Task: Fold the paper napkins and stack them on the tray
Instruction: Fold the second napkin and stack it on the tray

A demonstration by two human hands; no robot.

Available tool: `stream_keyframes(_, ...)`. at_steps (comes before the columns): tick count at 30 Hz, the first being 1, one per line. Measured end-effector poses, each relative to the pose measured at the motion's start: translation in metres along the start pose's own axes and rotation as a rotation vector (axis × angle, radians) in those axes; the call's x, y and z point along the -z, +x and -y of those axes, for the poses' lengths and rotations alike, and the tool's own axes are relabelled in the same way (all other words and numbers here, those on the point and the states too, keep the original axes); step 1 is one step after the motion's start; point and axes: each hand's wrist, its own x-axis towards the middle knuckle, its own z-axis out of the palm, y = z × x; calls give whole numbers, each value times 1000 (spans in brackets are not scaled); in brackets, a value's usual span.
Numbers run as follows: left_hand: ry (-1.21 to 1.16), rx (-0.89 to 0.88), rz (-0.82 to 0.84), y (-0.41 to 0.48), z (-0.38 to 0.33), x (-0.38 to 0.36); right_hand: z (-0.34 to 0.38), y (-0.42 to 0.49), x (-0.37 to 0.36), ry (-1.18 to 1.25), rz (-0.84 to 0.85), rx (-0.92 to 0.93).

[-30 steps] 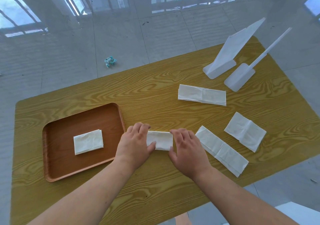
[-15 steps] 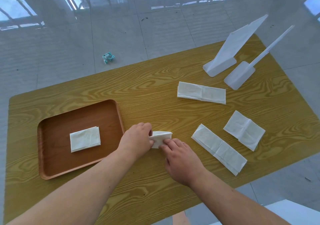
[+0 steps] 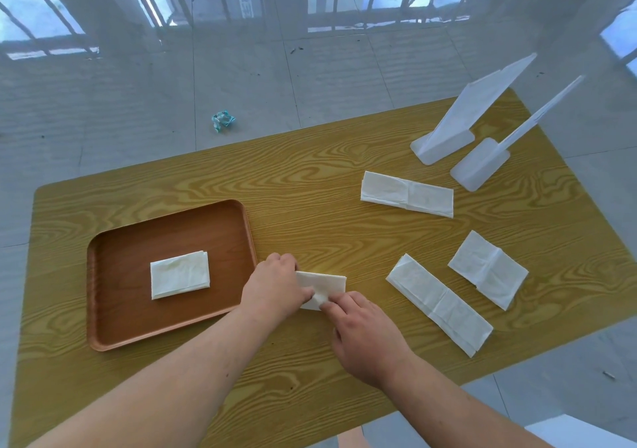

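A small folded white napkin [image 3: 325,284] lies on the wooden table just right of the brown tray [image 3: 113,330]. My left hand [image 3: 275,287] pinches its left end and my right hand [image 3: 365,334] pinches its near edge; both cover part of it. One folded napkin [image 3: 180,273] rests flat in the middle of the tray. Three longer napkins lie to the right: one far [image 3: 406,194], one near [image 3: 439,304] and a shorter one [image 3: 487,268] at the right.
Two white plastic stands [image 3: 458,127] [image 3: 482,168] rise at the table's far right corner. A crumpled blue-white wrapper [image 3: 223,120] lies on the tiled floor beyond the table. The table's near edge runs close under my forearms.
My hands went from lying flat at the napkin's two ends to pinching it, the right hand sliding left and nearer. The napkin's near edge looks lifted.
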Motion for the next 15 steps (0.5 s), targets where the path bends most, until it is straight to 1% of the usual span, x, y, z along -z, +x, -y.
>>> stream_keyframes(2,1,-32,-2,0,-3,-2,1,-3,-1,16,24,-12)
stream_keyframes(5,-86,-88,22,-2,-8,-1,1,-2,0,78,8,-39)
stream_keyframes(7,-188,-97,57,-6,-8,2,0,2,5,212,-67,-121)
stream_keyframes(10,-395,-66,74,-14,-5,12,-2,14,16,407,-219,-324)
stream_keyframes(12,-558,-48,83,-19,0,22,0,27,29,644,-211,-479)
stream_keyframes(13,-642,-42,91,-21,4,28,3,35,37,821,-168,-540)
stream_keyframes(15,-812,-23,125,-28,14,42,11,52,49,1166,-38,-601)
